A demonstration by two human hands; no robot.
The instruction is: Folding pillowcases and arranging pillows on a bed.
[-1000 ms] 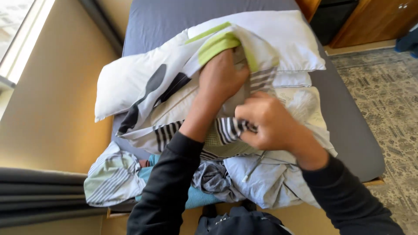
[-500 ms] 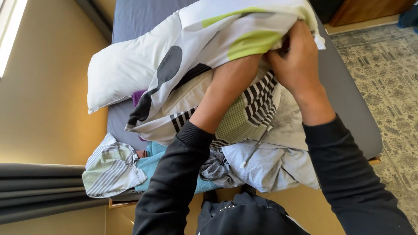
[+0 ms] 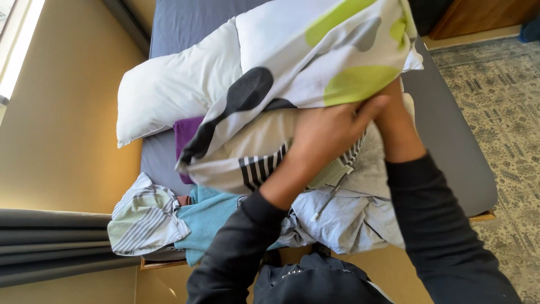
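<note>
Fingers point(image 3: 368, 110) of the left hand point(image 3: 329, 132) are spread and pressed up against the underside edge of the spotted pillowcase point(image 3: 315, 62), which is held raised over the pile at centre. Right hand point(image 3: 396, 121): wrist and back visible just right of the left hand; its fingers are hidden by the fabric, so their closure cannot be told. White pillow point(image 3: 169, 95): partly inside the pillowcase, protruding at far left. Striped cloth point(image 3: 256, 169), grey sheet point(image 3: 349, 219) and teal towel point(image 3: 211, 217): heaped near. Purple cloth point(image 3: 184, 135): under the pillow. Bed point(image 3: 185, 22): dark grey cover.
</note>
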